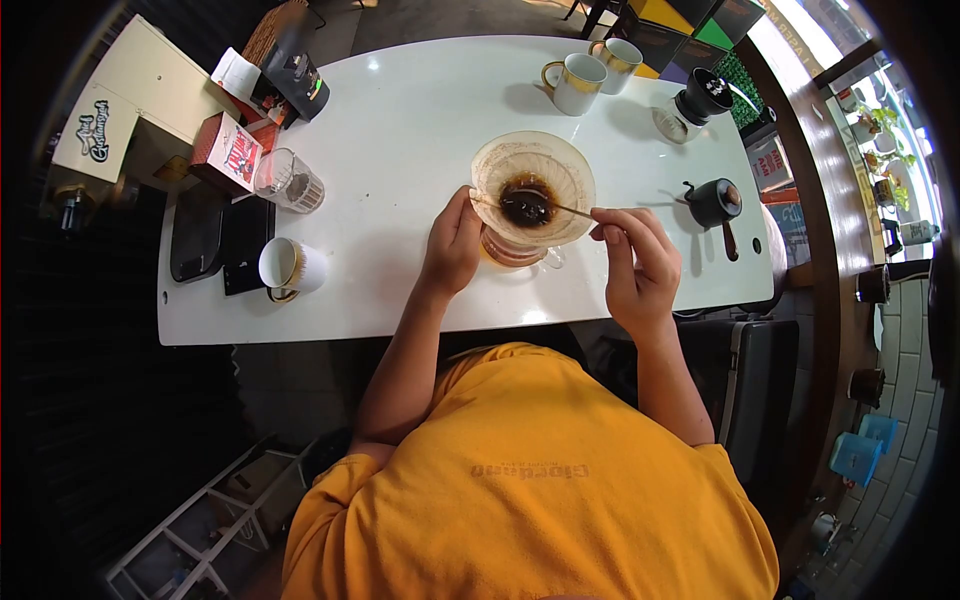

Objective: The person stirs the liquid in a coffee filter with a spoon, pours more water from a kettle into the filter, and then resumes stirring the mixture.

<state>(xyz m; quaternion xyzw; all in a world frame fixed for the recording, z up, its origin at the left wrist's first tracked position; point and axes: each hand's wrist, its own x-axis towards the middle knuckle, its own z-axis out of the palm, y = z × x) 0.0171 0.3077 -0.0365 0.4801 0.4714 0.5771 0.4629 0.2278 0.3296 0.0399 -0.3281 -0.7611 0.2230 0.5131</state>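
A dripper with a paper filter (572, 165) sits on a glass server (512, 252) over the white table. Dark wet coffee (527, 203) lies at the bottom of the filter. My left hand (453, 245) is closed on the dripper's left side. My right hand (640, 262), to the right of the dripper, pinches the handle of a thin spoon (573, 211). The spoon's other end reaches into the coffee and its tip is hard to make out.
On the white table (390, 300) stand two mugs (580, 84) at the back, a hand grinder (690, 105), a black kettle (714, 202) at right, and a glass (290, 182), a white mug (293, 266) and a black tray (250, 240) at left.
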